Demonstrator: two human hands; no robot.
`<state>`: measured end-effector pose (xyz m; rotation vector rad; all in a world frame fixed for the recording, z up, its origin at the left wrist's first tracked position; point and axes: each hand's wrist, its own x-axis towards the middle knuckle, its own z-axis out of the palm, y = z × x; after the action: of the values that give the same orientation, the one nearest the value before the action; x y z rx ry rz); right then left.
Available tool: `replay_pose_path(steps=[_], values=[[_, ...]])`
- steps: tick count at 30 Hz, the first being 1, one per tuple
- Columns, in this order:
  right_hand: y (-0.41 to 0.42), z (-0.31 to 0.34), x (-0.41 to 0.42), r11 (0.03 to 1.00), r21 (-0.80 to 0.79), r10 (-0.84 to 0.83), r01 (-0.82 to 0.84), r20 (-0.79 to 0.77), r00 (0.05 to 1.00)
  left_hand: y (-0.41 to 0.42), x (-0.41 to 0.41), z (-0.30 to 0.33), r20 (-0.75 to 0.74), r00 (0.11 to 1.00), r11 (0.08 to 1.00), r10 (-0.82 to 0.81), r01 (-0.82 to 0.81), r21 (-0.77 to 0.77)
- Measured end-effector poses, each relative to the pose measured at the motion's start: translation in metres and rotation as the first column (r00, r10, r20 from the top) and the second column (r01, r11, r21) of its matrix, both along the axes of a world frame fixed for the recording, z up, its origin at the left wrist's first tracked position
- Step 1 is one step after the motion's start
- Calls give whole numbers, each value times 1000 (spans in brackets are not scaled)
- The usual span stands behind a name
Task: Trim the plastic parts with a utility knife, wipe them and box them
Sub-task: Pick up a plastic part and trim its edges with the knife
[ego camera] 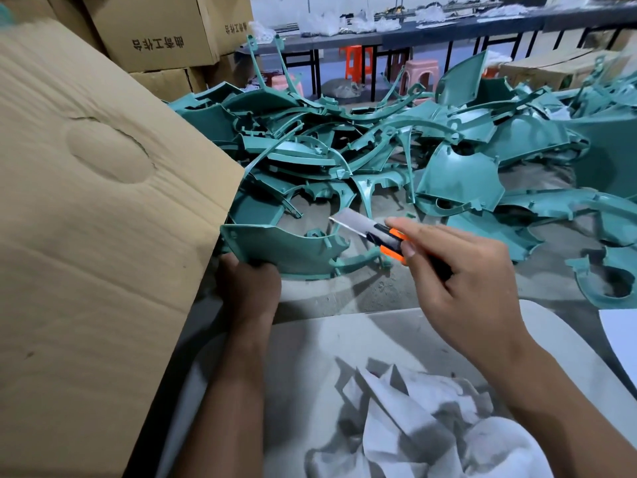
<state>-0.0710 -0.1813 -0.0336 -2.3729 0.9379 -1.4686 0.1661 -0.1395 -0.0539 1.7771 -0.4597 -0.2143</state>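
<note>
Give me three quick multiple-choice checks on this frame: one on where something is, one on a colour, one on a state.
1. Where is the cardboard box?
A. at the left side of the view
B. on the far table
C. under the rag

2. What colour is the utility knife's handle?
A. yellow
B. orange and black
C. blue

3. What state is the knife blade in?
A. retracted
C. extended
B. snapped off

Answers:
1 A: the cardboard box fills the left side.
2 B: the utility knife in the right hand shows orange and black.
3 C: bare blade sticks out toward the teal part that the left hand grips.
</note>
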Motion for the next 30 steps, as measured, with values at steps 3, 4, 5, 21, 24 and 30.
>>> replay_pose_path(steps=[3, 4, 5, 21, 24, 30], values=[[3, -6, 9, 997, 24, 69, -69, 6, 998, 5, -6, 6, 70, 992, 994, -104, 106, -25], [2, -8, 10, 996, 68, 59, -60, 17, 998, 7, -9, 8, 89, 981, 985, -171, 173, -15], [-1, -10, 10, 993, 108, 39, -42, 30, 999, 8, -12, 9, 100, 960, 965, -262, 263, -4], [-11, 0, -4, 947, 174, -311, 269, 302, 901, 7, -22, 20, -62, 843, 598, -534, 324, -733], [-8, 2, 2, 969, 111, -238, 218, 217, 947, 3, -31, 14, 429, 816, 726, -388, 557, -402], [-3, -5, 6, 986, 159, 41, -44, 20, 999, -9, -37, -4, 676, 591, 717, -441, 684, -130]])
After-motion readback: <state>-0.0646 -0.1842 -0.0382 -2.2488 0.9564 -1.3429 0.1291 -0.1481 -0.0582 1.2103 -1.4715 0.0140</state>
